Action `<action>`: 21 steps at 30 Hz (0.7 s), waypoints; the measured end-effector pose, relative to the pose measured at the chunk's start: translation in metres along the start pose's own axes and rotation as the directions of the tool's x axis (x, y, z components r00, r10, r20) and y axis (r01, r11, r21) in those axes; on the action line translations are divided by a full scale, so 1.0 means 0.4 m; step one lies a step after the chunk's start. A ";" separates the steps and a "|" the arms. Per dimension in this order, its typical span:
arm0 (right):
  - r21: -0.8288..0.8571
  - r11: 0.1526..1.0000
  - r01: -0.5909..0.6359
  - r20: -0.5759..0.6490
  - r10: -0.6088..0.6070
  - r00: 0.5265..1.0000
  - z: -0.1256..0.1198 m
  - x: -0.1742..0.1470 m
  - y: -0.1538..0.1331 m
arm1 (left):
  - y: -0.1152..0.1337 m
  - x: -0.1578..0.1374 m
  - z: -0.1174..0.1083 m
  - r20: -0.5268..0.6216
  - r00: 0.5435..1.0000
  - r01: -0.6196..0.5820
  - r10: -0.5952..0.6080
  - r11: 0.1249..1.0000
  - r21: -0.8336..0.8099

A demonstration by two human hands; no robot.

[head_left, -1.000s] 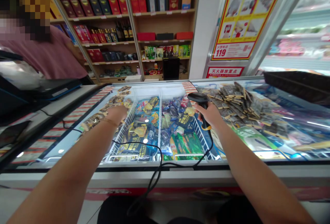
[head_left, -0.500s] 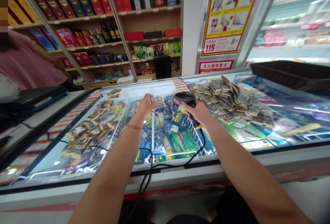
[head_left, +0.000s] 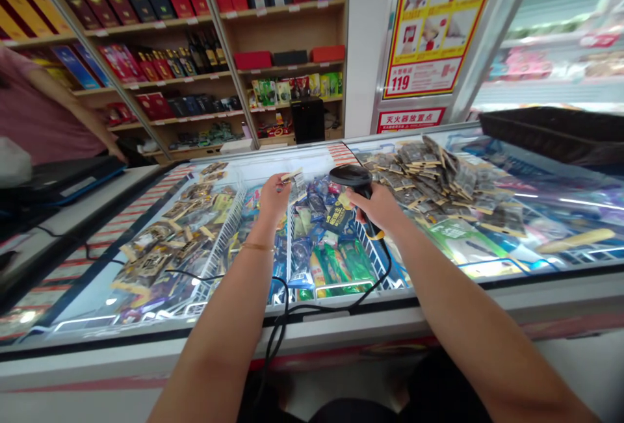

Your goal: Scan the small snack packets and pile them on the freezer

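My left hand (head_left: 275, 197) pinches a small snack packet (head_left: 297, 188) by its tan edge, above the freezer's glass top. In my right hand (head_left: 377, 207) is a black handheld barcode scanner (head_left: 351, 179), its head turned toward the packet. A black cable (head_left: 322, 309) runs from the scanner handle across the front edge of the freezer. On the glass to the right lies a heap of similar dark packets (head_left: 429, 169). More packets with tan edges (head_left: 160, 254) are spread on the left.
Beneath the glass, white wire baskets (head_left: 233, 218) hold coloured frozen packs (head_left: 341, 260). A black tray (head_left: 550, 134) sits at the far right. Shelves with boxes and bottles (head_left: 180, 62) stand behind. Another person in pink (head_left: 58, 111) is at the left, beside a counter.
My left hand has tilted the packet up, so its edge now points upward and away. The scanner stays nearly in place. The other person's arm at the left has moved into clearer view.
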State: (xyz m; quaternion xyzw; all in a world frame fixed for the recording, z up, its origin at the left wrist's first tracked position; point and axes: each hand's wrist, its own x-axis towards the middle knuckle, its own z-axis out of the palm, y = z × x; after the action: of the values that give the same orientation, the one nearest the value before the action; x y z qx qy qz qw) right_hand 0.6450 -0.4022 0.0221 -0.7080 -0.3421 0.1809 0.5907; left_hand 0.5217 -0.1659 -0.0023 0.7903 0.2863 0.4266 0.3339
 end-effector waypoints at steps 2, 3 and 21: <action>-0.005 1.000 0.005 0.003 -0.005 1.000 0.000 0.000 0.003 | -0.015 -0.001 0.006 -0.005 1.000 -0.013 0.013 1.000 0.020; -0.005 1.000 0.007 0.005 -0.007 1.000 0.000 0.001 0.005 | -0.024 -0.001 0.012 -0.001 1.000 -0.012 0.012 1.000 0.017; -0.202 0.979 0.038 0.138 -0.010 0.990 0.021 -0.025 -0.011 | -0.009 -0.027 0.040 0.166 0.954 0.297 -0.251 0.871 -0.392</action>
State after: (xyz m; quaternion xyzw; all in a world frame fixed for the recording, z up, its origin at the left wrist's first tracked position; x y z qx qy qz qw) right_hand 0.6310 -0.4029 0.0229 -0.7467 -0.4070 0.1859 0.4922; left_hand 0.5297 -0.1761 -0.0168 0.6753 0.2804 0.3817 0.5654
